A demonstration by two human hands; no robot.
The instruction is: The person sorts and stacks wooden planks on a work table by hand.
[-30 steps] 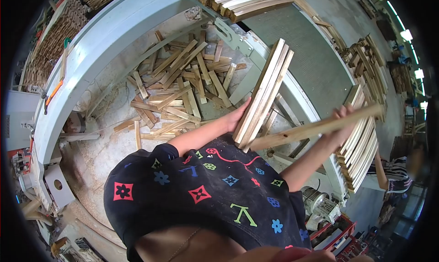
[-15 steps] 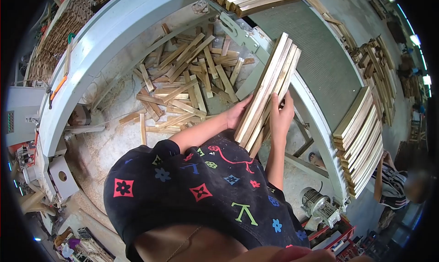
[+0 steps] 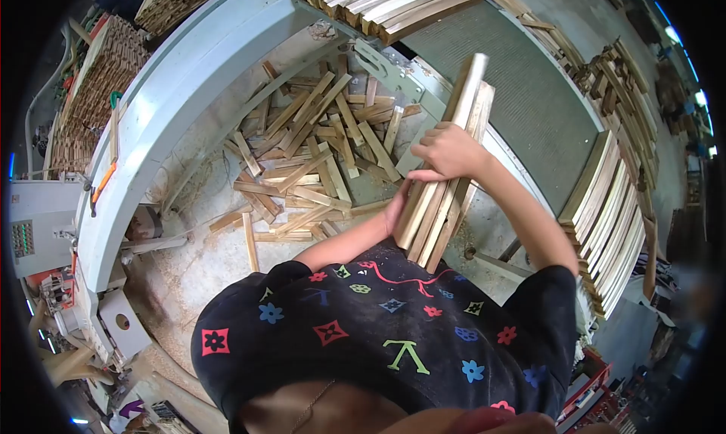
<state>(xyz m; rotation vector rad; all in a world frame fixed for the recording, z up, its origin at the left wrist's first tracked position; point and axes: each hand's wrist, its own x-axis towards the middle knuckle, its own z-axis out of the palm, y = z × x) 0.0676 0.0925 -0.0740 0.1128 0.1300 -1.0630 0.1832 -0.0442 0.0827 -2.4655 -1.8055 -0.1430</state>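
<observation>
Several wooden strips (image 3: 429, 220) are bundled in front of my chest, their far ends pointing up toward the belt. My right hand (image 3: 452, 152) reaches across the top, its fingers wrapped over the leftmost strip. That strip sticks out farther at the far end than the others and looks tilted. Against the bundle's lower left side is my left hand (image 3: 396, 207), holding it, with most of its fingers hidden by the wood.
Loose wood pieces (image 3: 321, 150) lie piled on the floor to the left inside a pale machine frame (image 3: 144, 124). Rows of strips (image 3: 605, 222) rest at the right of the green belt (image 3: 507, 63), and more strips (image 3: 378, 6) at its far left end.
My right hand has moved from the bundle's right side to over its top, gripping the leftmost strip. That strip has turned and separated slightly from the rest. My left hand stays at the side.
</observation>
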